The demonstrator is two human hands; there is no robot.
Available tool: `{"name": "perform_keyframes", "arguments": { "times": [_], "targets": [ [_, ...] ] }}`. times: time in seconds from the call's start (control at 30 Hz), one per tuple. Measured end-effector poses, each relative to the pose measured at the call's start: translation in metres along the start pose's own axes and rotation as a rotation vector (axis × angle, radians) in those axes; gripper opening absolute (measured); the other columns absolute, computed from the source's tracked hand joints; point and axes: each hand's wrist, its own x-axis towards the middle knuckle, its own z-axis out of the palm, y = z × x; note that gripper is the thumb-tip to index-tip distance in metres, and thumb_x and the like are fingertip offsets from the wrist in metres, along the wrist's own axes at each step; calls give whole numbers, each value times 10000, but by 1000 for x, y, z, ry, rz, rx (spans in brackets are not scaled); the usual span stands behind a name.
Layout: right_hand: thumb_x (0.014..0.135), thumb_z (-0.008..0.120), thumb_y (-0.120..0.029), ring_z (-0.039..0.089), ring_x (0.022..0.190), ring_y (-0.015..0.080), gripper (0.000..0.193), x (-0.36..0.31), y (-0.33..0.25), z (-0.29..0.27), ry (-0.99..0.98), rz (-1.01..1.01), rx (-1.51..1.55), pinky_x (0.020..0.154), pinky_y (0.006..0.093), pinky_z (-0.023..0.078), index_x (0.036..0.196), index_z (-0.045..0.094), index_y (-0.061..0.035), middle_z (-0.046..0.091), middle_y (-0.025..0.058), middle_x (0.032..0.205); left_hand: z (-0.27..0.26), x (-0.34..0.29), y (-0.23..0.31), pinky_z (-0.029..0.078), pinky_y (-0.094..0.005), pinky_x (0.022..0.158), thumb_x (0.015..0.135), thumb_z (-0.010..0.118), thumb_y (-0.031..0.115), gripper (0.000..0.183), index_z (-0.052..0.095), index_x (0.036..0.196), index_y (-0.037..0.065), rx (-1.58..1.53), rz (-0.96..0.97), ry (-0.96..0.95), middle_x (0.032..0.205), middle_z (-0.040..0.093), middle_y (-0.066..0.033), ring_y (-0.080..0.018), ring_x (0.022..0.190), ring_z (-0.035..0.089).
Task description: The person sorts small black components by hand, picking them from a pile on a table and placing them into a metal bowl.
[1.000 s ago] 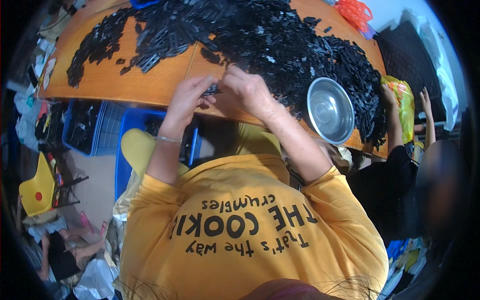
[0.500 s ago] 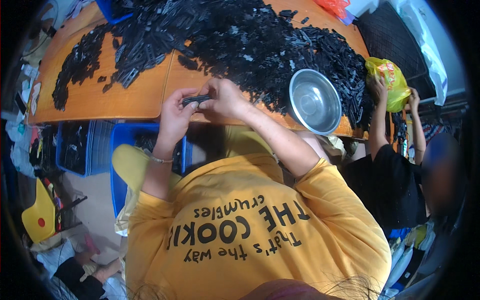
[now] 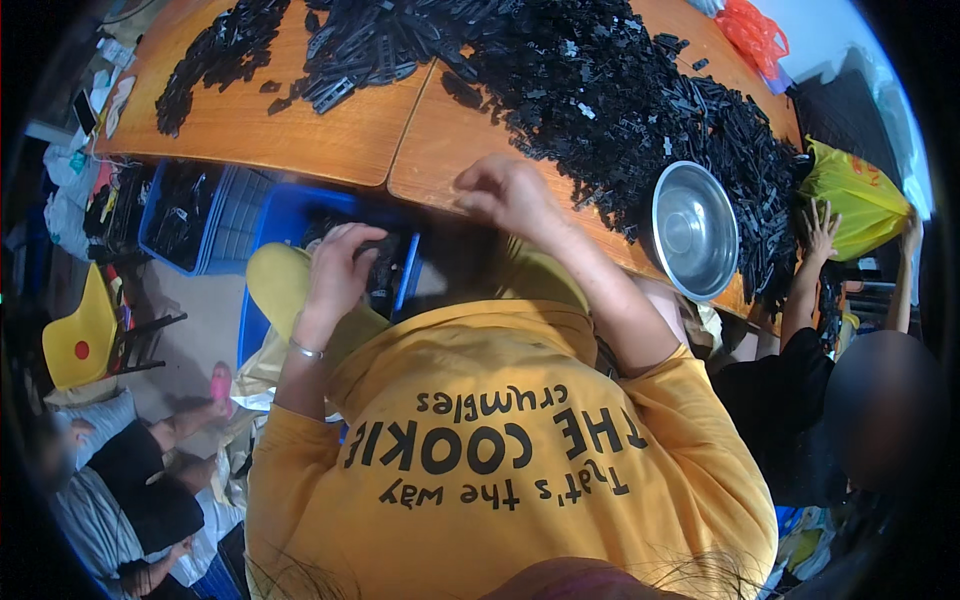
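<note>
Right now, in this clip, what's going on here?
A person sits at a wooden table spread with small black pieces. Their left hand is over a blue bin below the table edge, and their right hand is by that edge, fingers loosely bent; neither visibly holds anything. A metal bowl stands beside the pieces. At the right, another person's hands are on a yellow plastic bag.

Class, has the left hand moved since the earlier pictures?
Yes: the left hand has moved away from the table edge, downward in the view.
</note>
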Motion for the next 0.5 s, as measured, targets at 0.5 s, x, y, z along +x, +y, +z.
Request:
{"name": "perform_keyframes", "arguments": {
  "times": [0.5],
  "targets": [
    [917,637,-133,769,821,325,154,87,26,-30,216,-17,-901,717,419,633,957,776,-78,695,171,1061,57,219,39,545,-443,900,878,677,4,202,744,1053,80,196,439,264,1115,677,-103,-336,1095,637]
  ]
}}
